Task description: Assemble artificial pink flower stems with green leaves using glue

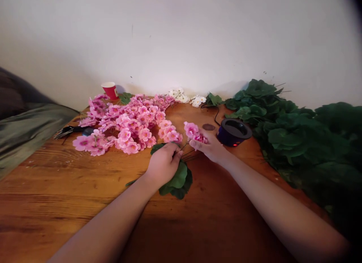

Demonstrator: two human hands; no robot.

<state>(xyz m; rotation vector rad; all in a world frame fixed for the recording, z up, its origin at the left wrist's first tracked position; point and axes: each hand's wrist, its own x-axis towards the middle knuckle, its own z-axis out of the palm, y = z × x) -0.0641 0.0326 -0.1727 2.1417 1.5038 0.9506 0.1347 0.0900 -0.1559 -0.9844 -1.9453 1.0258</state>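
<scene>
My left hand (165, 163) is closed around thin stems at the middle of the table, with green artificial leaves (178, 177) spreading out below and behind it. To its right, my right hand (210, 145) is closed on a small cluster of pink artificial flowers (192, 130), the thumb lying across the blossoms. Thin stems run between the two hands. Just beyond my left hand lies a small pink flower cluster (169, 131). The ends of the stems inside my left fist are hidden.
A large heap of pink flowers (135, 123) covers the back left, near a red paper cup (110, 91). White flowers (178, 95) lie by the wall. A dark round pot with a lit red light (234, 132) stands right of my right hand, before piled green leaves (294, 138).
</scene>
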